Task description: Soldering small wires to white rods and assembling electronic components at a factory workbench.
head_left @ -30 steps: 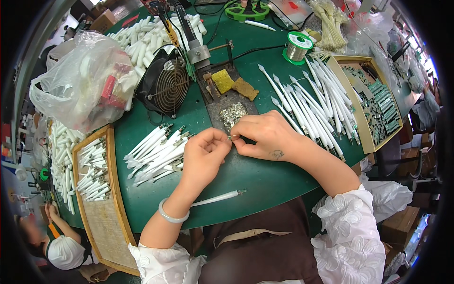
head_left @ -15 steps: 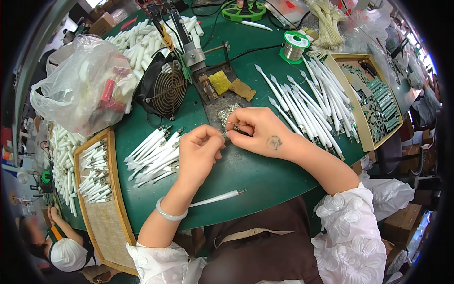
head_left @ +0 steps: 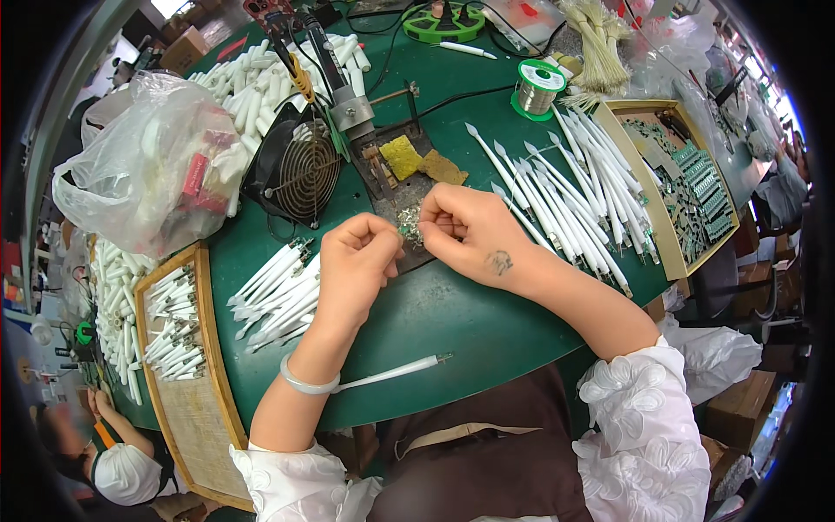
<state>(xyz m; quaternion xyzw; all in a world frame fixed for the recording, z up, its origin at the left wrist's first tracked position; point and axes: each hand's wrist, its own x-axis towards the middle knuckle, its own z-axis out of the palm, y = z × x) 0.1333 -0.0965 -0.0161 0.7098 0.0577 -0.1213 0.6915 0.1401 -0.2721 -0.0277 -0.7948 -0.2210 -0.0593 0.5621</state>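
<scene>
Over the table's middle, my left hand [head_left: 355, 271] is closed in a pinch, with a small green piece, seemingly a circuit board [head_left: 404, 231], at its fingertips. A short way to the right, my right hand [head_left: 477, 233] also pinches; whatever it holds is too small to make out. Beneath the fingertips lies a heap of small metallic bits [head_left: 416, 213] on a dark plate [head_left: 376, 178]. One white candle-shaped stick [head_left: 391, 372] with a metal end rests by the table's front edge. Bundles of similar white sticks lie left [head_left: 280, 291] and right [head_left: 570, 204] of my hands.
A small black fan [head_left: 300, 170], yellow sponge [head_left: 400, 157] and solder spool [head_left: 537, 87] stand behind my hands. At left are a plastic bag [head_left: 122, 187] and wood-framed tray [head_left: 211, 348]; at right, a box [head_left: 671, 261] of green boards. Another person [head_left: 126, 470] sits far left.
My hands have drawn slightly apart, the left one shifting left. The right fingers have moved up a little, and the green piece stays by the left fingertips.
</scene>
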